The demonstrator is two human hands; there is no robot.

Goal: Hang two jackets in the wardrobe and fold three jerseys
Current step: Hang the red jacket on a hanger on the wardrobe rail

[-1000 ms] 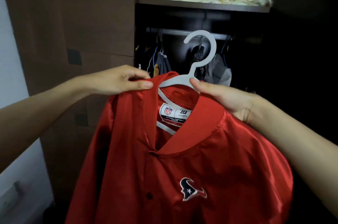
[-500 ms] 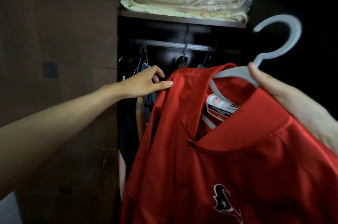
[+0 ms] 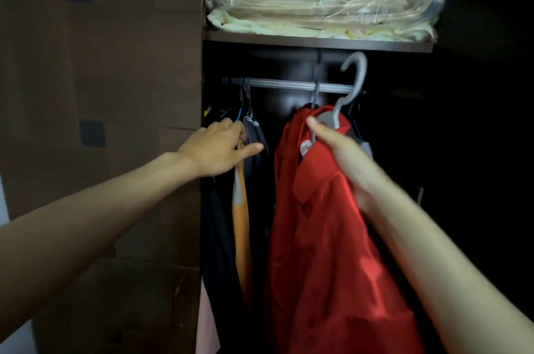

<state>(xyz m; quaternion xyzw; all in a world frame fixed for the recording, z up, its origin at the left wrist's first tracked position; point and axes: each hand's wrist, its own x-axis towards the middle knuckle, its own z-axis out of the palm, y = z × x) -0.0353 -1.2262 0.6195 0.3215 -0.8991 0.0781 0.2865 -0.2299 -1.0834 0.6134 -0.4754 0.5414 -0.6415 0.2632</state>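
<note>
A shiny red jacket (image 3: 323, 252) hangs on a pale plastic hanger (image 3: 351, 84). My right hand (image 3: 338, 148) grips the hanger at its neck and holds the jacket inside the dark wardrobe. The hanger's hook is raised level with the metal rail (image 3: 289, 84), just in front of it, near the rail's right end. My left hand (image 3: 219, 148) reaches among the dark clothes (image 3: 254, 136) hanging at the left of the rail and presses against them, fingers slightly bent. Whether the hook touches the rail is not clear.
Above the rail a shelf (image 3: 318, 42) carries cream bedding in a plastic bag (image 3: 323, 3). An orange garment (image 3: 241, 226) hangs among the dark ones. The brown wardrobe door (image 3: 101, 122) stands at the left. The right of the wardrobe is too dark to read.
My right hand carried the jacket forward into the wardrobe and lifted the hook up to the rail. My left hand let go of the jacket's shoulder and went to the hanging clothes at the left.
</note>
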